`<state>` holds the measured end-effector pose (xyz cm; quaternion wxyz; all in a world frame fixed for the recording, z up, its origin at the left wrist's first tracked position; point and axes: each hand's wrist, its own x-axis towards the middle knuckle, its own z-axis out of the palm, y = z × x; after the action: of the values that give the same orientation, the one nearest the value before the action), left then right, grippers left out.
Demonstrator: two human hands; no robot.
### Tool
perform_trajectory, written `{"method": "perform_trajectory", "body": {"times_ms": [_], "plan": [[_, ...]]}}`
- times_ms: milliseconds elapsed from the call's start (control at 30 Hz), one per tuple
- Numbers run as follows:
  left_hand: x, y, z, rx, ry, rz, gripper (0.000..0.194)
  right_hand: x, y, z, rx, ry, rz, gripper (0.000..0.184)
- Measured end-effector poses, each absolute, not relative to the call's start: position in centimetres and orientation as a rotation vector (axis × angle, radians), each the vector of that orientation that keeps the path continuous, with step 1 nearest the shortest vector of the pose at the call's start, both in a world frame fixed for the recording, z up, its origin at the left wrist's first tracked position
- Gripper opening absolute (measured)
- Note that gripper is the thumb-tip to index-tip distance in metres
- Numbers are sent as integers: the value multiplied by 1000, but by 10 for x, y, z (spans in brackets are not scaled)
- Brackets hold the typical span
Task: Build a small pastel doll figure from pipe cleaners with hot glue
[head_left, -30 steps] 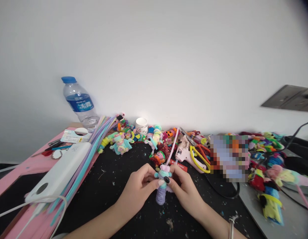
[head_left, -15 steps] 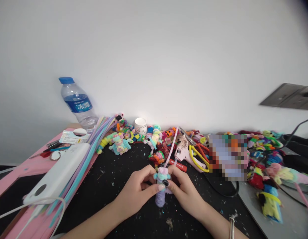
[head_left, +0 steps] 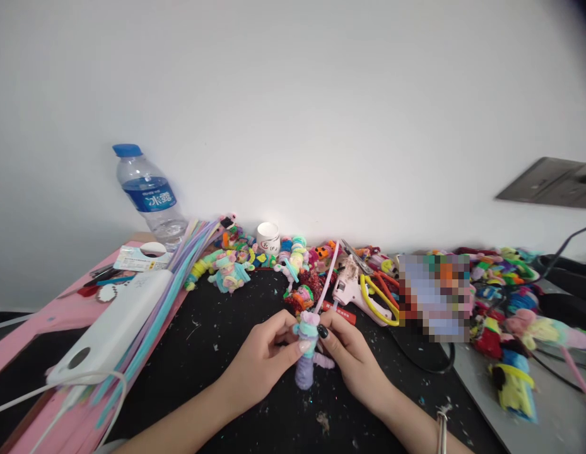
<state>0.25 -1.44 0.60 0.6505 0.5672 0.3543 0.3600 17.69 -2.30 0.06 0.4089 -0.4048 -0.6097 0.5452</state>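
Observation:
A small doll of fuzzy pipe cleaner (head_left: 306, 353), banded in pink, aqua, cream and lavender, is held upright low over the black mat. My left hand (head_left: 269, 353) is closed around its left side, thumb across the front. On the other side my right hand (head_left: 352, 353) is closed, thumb and index finger pinched at the doll's upper edge. A lavender side piece (head_left: 323, 360) sticks out below the right thumb. Behind the doll's top, a pale pink pipe cleaner (head_left: 328, 277) slants upward; its lower end is hidden.
A pink glue gun (head_left: 352, 291), yellow-handled scissors (head_left: 378, 301) and a red strip (head_left: 342, 313) lie beyond my hands. Left are a pipe cleaner bundle (head_left: 172, 309), white power strip (head_left: 110, 328) and water bottle (head_left: 151, 195). A paper cup (head_left: 268, 238) stands among several fuzzy dolls by the wall.
My right thumb has slid off the doll's front to its right edge. The lavender side piece shows more. The left hand keeps its hold.

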Motion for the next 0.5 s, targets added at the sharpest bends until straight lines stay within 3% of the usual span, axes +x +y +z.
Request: {"method": "perform_trajectory", "body": {"times_ms": [500], "plan": [[8,-22,4,1137,779,854,17,177,-24,-4,-945,-1480,1343,24]]}}
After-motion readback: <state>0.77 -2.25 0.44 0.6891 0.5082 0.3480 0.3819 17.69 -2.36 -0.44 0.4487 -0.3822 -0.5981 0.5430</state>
